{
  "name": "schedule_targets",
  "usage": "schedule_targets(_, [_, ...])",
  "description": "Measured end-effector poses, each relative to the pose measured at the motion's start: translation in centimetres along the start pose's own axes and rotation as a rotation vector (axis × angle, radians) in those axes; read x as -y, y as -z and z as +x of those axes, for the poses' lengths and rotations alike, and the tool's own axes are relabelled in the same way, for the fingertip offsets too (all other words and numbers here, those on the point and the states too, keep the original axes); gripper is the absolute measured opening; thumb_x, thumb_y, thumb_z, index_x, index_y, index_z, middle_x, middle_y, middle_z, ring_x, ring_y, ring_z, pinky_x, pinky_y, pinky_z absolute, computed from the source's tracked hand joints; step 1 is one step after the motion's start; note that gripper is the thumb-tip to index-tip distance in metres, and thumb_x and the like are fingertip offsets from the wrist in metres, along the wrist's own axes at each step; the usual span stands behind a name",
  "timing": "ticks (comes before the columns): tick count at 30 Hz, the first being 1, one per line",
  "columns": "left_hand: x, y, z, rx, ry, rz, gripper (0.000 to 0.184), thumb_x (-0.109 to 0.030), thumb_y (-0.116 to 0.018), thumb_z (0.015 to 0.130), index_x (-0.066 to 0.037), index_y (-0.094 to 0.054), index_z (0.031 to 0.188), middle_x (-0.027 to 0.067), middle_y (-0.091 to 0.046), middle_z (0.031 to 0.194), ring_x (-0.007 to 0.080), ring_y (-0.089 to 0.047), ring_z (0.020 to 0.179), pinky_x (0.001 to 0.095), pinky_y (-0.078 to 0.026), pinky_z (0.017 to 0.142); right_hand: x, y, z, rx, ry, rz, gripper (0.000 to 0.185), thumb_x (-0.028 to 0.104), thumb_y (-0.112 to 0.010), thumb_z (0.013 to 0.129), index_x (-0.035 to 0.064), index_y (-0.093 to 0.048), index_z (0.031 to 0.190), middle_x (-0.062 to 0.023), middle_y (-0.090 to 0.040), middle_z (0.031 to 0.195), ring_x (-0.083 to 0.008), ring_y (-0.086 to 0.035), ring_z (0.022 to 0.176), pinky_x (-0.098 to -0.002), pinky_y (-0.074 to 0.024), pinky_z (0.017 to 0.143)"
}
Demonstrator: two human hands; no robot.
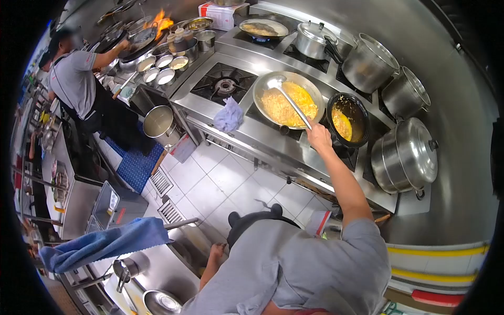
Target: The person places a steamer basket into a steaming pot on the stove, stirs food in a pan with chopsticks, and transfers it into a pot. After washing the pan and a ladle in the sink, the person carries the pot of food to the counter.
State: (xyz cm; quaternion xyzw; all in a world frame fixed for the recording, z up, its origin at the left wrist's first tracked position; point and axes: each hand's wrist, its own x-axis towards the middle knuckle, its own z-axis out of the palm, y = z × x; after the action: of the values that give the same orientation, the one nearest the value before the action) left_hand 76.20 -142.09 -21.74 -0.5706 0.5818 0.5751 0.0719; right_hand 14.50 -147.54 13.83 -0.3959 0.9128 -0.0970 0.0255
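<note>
My right hand (pixel 319 137) is closed round the handle of a metal ladle (pixel 295 105). The ladle's bowl rests at the upper left inside a wide pan (pixel 260 100) of yellow and orange food on the stove. Just right of that hand stands a black pot (pixel 362 123) with similar food in it. My left hand (pixel 216 253) hangs low by my left side, near the counter edge; its fingers are too small to make out. A crumpled purple cloth (pixel 229 115) lies on the stove's front, left of the pan.
Metal pots (pixel 370 64) and a steamer (pixel 404 155) line the stove's right side. A pressure cooker (pixel 315 41) and frying pan (pixel 263 28) stand behind. At the left, a co-worker (pixel 79 79) holds a wok near flames (pixel 159 22). A blue towel (pixel 110 244) hangs lower left.
</note>
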Motion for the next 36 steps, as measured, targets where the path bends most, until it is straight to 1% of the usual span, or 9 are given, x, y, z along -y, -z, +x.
schedule_targets(2, [1.4,1.4,2.3,-0.007,-0.098,0.014,0.037,-0.031,-0.068,0.085,0.001,-0.067,0.103,0.0097,-0.065,0.073,0.0157,-0.059,0.065,0.0323,-0.048,0.059,-0.2,0.6,-1.3,0.039,-0.015,-0.022,0.048,0.023,-0.061,0.089,0.0217,-0.051,0.136,-0.0215,-0.066,0.105,-0.0424,-0.063,0.095,-0.0518,-0.0504,0.083])
schedule_targets(4, [2.3,2.2,4.1,-0.160,-0.067,-0.458,0.034,-0.028,-0.067,0.087,0.001,-0.067,0.103,0.0078,-0.065,0.076,0.0151,-0.059,0.065,0.0316,-0.047,0.058,-0.5,2.5,-3.6,0.105,-0.016,-0.010,0.049,0.024,-0.061,0.090,0.0208,-0.051,0.137,-0.0223,-0.067,0.100,-0.0431,-0.064,0.094,-0.0518,-0.0503,0.083])
schedule_targets(11, [1.3,5.2,4.8,-0.159,0.063,-0.390,0.030,-0.026,-0.067,0.088,0.001,-0.066,0.102,0.0065,-0.066,0.082,0.0140,-0.058,0.068,0.0301,-0.048,0.061,0.0,1.0,-7.3,-0.002,-0.231,0.036,0.050,0.024,-0.055,0.093,0.0115,-0.045,0.140,-0.0263,-0.066,0.098,-0.0452,-0.063,0.096,-0.0533,-0.0497,0.084])
schedule_targets(17, [0.8,6.8,4.3,-0.065,0.030,-0.347,0.030,-0.027,-0.067,0.088,0.000,-0.067,0.102,0.0055,-0.067,0.082,0.0143,-0.059,0.071,0.0290,-0.049,0.064,1.5,-3.7,-8.9,-0.073,-0.351,0.079,0.032,0.027,-0.046,0.097,-0.0017,-0.052,0.111,-0.0340,-0.064,0.090,-0.0501,-0.063,0.084,-0.0547,-0.0517,0.079])
schedule_targets(19, [-1.2,7.8,3.1,-0.078,0.009,-0.343,0.030,-0.026,-0.067,0.088,0.000,-0.068,0.102,0.0051,-0.067,0.081,0.0141,-0.059,0.070,0.0288,-0.048,0.064,2.5,-6.6,-8.9,-0.037,-0.375,0.316,0.030,0.025,-0.045,0.097,-0.0019,-0.049,0.110,-0.0363,-0.062,0.092,-0.0517,-0.062,0.085,-0.0556,-0.0518,0.075])
schedule_targets(21, [-1.8,8.2,2.9,-0.095,-0.012,-0.346,0.030,-0.026,-0.067,0.088,0.000,-0.068,0.103,0.0046,-0.066,0.081,0.0140,-0.059,0.070,0.0287,-0.048,0.064,3.2,-8.8,-8.5,-0.155,-0.230,0.264,0.027,0.025,-0.045,0.097,0.0002,-0.048,0.107,-0.0279,-0.063,0.076,-0.0433,-0.064,0.065,-0.0508,-0.0525,0.058])
schedule_targets(24, [-2.1,7.7,3.7,-0.191,-0.145,-0.377,0.032,-0.026,-0.067,0.089,0.001,-0.067,0.106,0.0052,-0.067,0.083,0.0140,-0.060,0.072,0.0282,-0.049,0.067,8.4,-3.3,-7.2,0.190,-0.710,1.581,0.023,0.025,-0.048,0.097,0.0020,-0.047,0.102,-0.0016,-0.044,0.060,-0.0111,-0.039,0.042,-0.0292,-0.0375,0.039])
schedule_targets(27, [-2.2,6.8,2.9,-0.127,-0.173,-0.449,0.033,-0.026,-0.066,0.089,0.002,-0.067,0.108,0.0073,-0.069,0.087,0.0147,-0.062,0.078,0.0283,-0.050,0.072,6.1,-1.6,-3.6,0.422,-0.887,1.982,0.023,0.024,-0.046,0.099,0.0011,-0.046,0.101,-0.0014,-0.044,0.061,-0.0084,-0.040,0.042,-0.0247,-0.0347,0.037])
schedule_targets(36, [-1.9,6.3,1.9,-0.102,-0.134,-0.285,0.028,-0.023,-0.065,0.090,0.001,-0.067,0.105,0.0078,-0.070,0.093,0.0167,-0.063,0.082,0.0301,-0.050,0.075,7.2,0.3,-4.2,0.574,-0.897,2.201,0.028,0.020,-0.045,0.099,-0.0033,-0.044,0.115,0.0004,-0.043,0.064,-0.0056,-0.040,0.044,-0.0200,-0.0352,0.037])
